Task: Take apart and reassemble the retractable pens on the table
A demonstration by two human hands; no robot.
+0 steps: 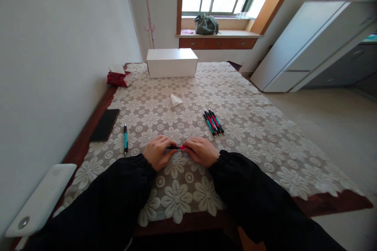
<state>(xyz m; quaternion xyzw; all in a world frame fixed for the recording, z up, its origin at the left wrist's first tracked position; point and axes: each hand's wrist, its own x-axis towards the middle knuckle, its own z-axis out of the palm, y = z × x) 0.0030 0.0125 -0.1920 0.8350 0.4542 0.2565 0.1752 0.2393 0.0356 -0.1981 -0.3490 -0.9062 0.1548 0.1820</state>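
Note:
A pen with a black end and a red-pink end [178, 147] lies level between my hands, just above the lace tablecloth. My left hand [159, 151] pinches its black end, and my right hand [202, 150] grips the red-pink end; the fingers cover both tips. Left of my left hand a single teal and black pen [125, 140] rests on the cloth. Beyond my right hand lies a row of several pens [213, 122], teal or red-pink with black parts, side by side.
A black phone-like slab [105, 125] lies at the left edge, near a red tissue pack [119, 79]. A crumpled white tissue [176, 100] sits mid-table. At the far end stands a long white box [172, 66]. A white device [44, 196] is at the near left, by the wall.

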